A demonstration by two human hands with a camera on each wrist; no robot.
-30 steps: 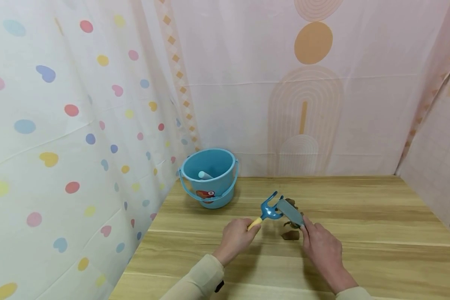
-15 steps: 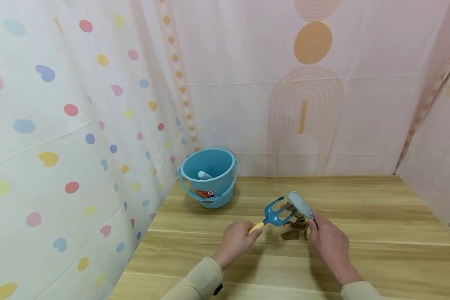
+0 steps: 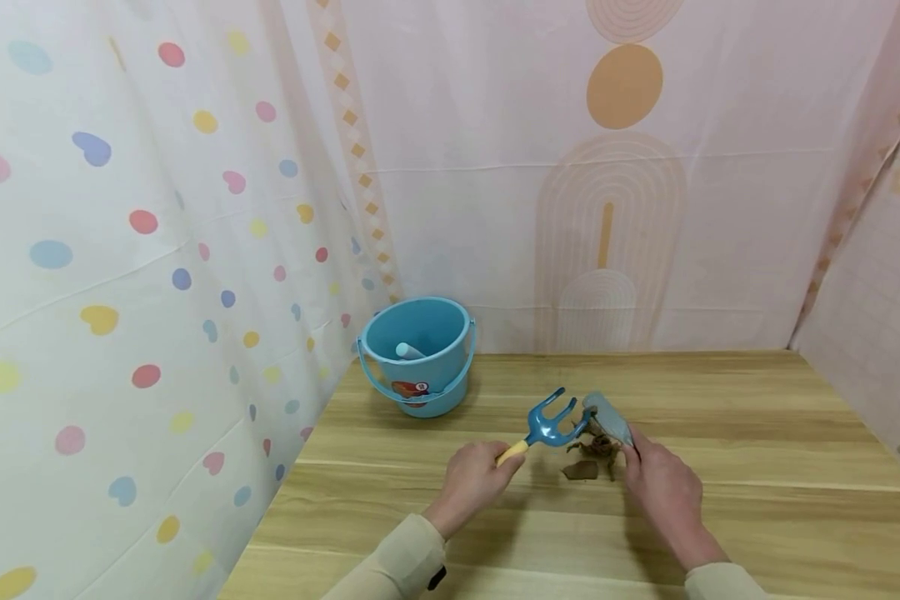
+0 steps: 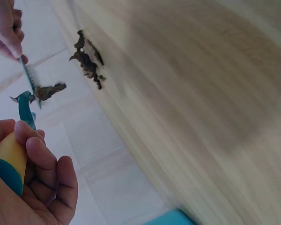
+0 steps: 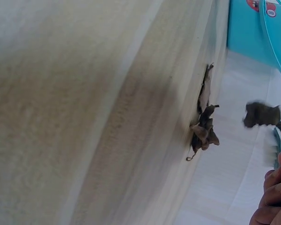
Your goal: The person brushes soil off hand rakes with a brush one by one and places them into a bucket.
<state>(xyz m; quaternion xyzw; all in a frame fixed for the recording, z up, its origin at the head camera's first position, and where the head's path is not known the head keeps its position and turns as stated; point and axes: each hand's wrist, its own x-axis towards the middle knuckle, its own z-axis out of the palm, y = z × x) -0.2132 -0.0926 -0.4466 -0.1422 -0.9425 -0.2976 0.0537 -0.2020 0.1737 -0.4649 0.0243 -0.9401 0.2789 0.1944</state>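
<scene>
My left hand grips the yellow handle of a blue hand fork, its tines raised over the table. A small grey-blue brush is held in my right hand, its head close to the fork's rightmost tine. Between fork and brush hangs a dark, shrivelled dry leaf, off the table in the left wrist view; its blurred shape also shows in the right wrist view. Below them, several brown dry leaves lie in a small pile on the wood-grain table.
A light-blue bucket stands at the table's back left, its handle hanging down in front. Inside it a pale rod-like end shows. Patterned curtains hang behind the table and along both sides.
The brush has shifted right, away from lying across the fork's tines, and turned over and back. The fork has moved slightly right. A leaf now hangs between the two.
</scene>
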